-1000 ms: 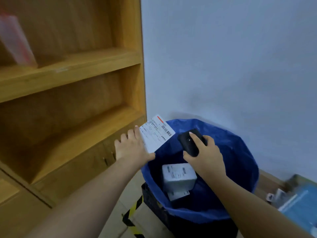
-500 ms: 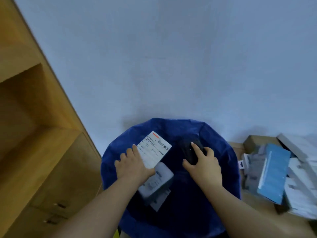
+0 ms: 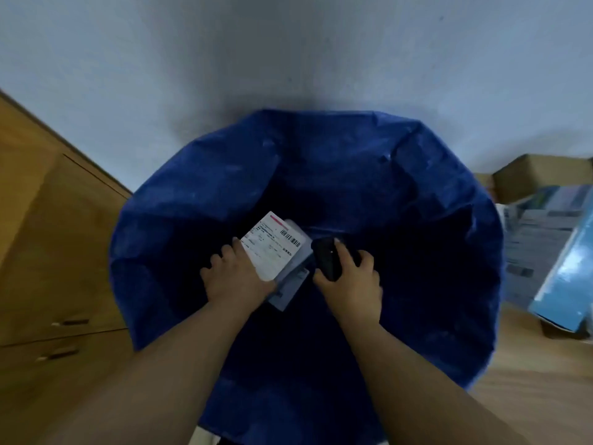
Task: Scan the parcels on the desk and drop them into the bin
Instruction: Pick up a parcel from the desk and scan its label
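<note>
A bin lined with a blue bag (image 3: 199, 200) fills the middle of the view, seen from above. My left hand (image 3: 236, 277) holds a flat white parcel (image 3: 272, 248) with a barcode label over the bin's mouth. My right hand (image 3: 351, 281) grips a black handheld scanner (image 3: 325, 256) just right of the parcel. Below the held parcel, a pale grey parcel (image 3: 290, 285) lies inside the bin, partly hidden by my left hand.
A wooden cabinet (image 3: 48, 252) with drawer handles stands to the left of the bin. To the right, light blue boxes (image 3: 552, 252) and a brown cardboard box (image 3: 532, 175) are piled on a wooden surface. A pale wall rises behind.
The view has swung right and down, so the bin is now seen from directly above. Both hands hold the parcel and scanner further over the bin's opening.
</note>
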